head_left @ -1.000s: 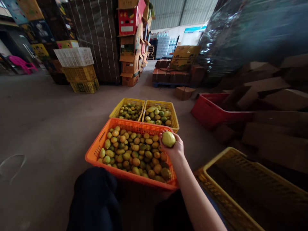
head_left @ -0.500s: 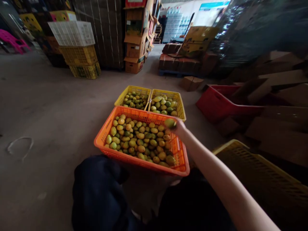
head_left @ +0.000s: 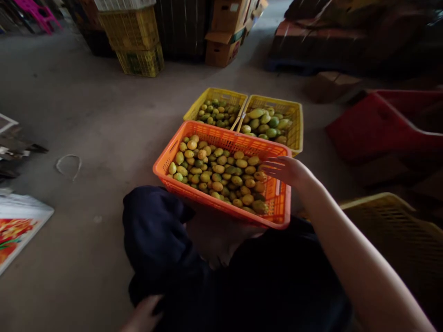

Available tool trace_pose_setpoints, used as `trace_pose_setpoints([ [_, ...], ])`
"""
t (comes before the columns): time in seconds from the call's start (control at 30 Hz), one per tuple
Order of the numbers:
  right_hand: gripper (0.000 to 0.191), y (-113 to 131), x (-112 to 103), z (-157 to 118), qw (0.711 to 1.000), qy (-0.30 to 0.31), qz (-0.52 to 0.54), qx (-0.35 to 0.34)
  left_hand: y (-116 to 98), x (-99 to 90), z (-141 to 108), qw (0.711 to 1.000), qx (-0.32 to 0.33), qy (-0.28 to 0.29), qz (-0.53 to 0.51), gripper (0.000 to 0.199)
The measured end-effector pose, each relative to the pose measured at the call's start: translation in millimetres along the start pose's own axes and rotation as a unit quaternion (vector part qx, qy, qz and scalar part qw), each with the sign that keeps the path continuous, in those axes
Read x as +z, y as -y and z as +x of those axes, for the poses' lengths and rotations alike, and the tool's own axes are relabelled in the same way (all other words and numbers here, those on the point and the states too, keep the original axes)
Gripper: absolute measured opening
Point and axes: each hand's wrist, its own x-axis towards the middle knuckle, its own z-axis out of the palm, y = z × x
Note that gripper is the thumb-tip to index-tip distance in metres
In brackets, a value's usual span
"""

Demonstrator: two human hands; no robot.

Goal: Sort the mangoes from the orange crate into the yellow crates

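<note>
Bare concrete floor (head_left: 97,115) lies dim under everything, and the poor light could hide bruises or soft spots on fruit. Nearest the wearer, the left hand (head_left: 143,313) is against the dark trousers (head_left: 152,226); whether its fingers are curled or loose cannot be told. Just beyond the knees, an orange crate (head_left: 207,197) holds many green-and-yellow fruits (head_left: 218,169), heaped loosely and lower towards its right end. The right hand (head_left: 287,170) is over that end, fingers extended and released, with no fruit visible in them. A hasty dip there could knock knuckles on the hard rim, or set the round fruits rolling down the slope and bruising one another. Behind, two yellow crates (head_left: 297,124) sit side by side with more fruits; anything let go short could strike their edges or drop to the floor. Farther off stand stacked crates (head_left: 138,32).
</note>
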Motion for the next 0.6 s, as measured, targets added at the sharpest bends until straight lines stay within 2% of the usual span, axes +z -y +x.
trace_pose_setpoints([
  [0.07, 0.025, -5.1, -2.2, -4.6, 1.000, 0.002, -0.024, -0.012, 7.9, 1.1, 5.3, 0.997, 0.004, -0.016, 0.076, 0.047],
  [0.13, 0.025, -7.1, -2.4, -10.7, 0.998, 0.000, -0.051, -0.032, 5.2, -7.8, -3.1, 0.988, 0.031, -0.007, 0.149, 0.055],
  [0.2, 0.026, -8.4, -1.9, -17.8, 0.996, 0.002, -0.067, -0.053, -7.3, -26.2, -16.1, 0.978, 0.058, 0.034, 0.197, 0.063],
  [0.27, 0.028, -10.0, -1.7, -24.8, 0.995, 0.015, -0.069, -0.070, -23.8, -47.7, -24.3, 0.971, 0.099, 0.086, 0.202, 0.068],
  [0.37, 0.030, -13.6, -2.8, -32.5, 0.992, 0.043, -0.074, -0.092, -41.4, -65.4, -19.5, 0.964, 0.126, 0.116, 0.201, 0.068],
  [0.4, 0.030, -15.1, -3.3, -34.0, 0.991, 0.050, -0.073, -0.095, -42.9, -64.0, -14.7, 0.962, 0.136, 0.107, 0.209, 0.064],
  [0.47, 0.030, -18.2, -3.5, -35.2, 0.991, 0.057, -0.064, -0.098, -38.8, -49.8, -4.1, 0.956, 0.164, 0.079, 0.231, 0.058],
  [0.6, 0.030, -23.9, -1.0, -31.6, 0.994, 0.053, -0.045, -0.084, -18.1, -3.3, 6.0, 0.931, 0.195, 0.015, 0.308, 0.069],
])
